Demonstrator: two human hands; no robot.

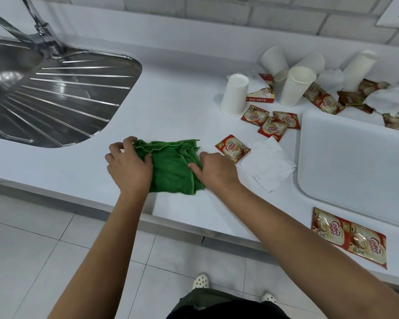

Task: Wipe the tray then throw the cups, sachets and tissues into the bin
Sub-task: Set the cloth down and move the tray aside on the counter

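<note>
Head view: green cloth (pixel 173 168) lies rumpled on the white table (pixel 177 107), near its front edge. Left hand (pixel 129 166) grips the cloth's left edge, fingers curled round it; right hand (pixel 217 170) pinches its right edge. White tray (pixel 355 162) sits at right, apart from the cloth. Paper cups (pixel 235 95), sachets (pixel 271 123) and tissues (pixel 267 164) lie scattered behind and beside the tray. Steel sink (pixel 55 95) at left.
</note>
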